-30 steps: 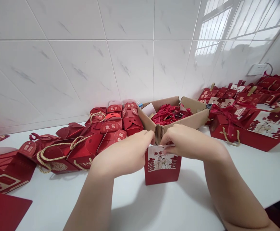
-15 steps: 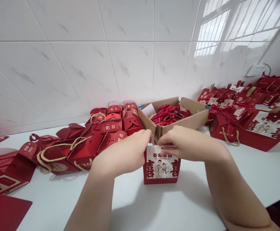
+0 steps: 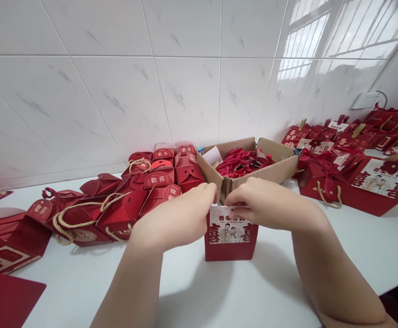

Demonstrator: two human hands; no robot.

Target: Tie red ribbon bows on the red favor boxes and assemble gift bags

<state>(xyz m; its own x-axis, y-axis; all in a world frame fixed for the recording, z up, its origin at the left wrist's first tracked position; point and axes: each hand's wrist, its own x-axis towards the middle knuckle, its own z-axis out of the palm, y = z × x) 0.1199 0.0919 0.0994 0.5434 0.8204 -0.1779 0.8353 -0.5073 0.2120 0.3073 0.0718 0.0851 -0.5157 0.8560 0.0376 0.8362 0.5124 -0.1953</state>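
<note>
A small red gift box (image 3: 229, 253) stands upright on the white table in front of me. On its front lies a white card (image 3: 231, 231) printed with a bridal couple and red characters. My left hand (image 3: 194, 212) is closed at the box's upper left edge, its fingertips partly hidden behind the top. My right hand (image 3: 258, 202) pinches the card's top edge near the upper right corner. Just behind both hands is an open cardboard box (image 3: 270, 175) filled with dark red ribbons (image 3: 240, 161).
Several folded red boxes (image 3: 158, 179), some with gold rope handles (image 3: 79, 210), crowd the left side by the tiled wall. Finished-looking red gift boxes (image 3: 383, 191) with ribbons stand at the right. A flat red sheet (image 3: 7, 298) lies front left.
The card has risen on the box front, so more red shows beneath it. Both hands keep nearly the same place, and the box stays standing.
</note>
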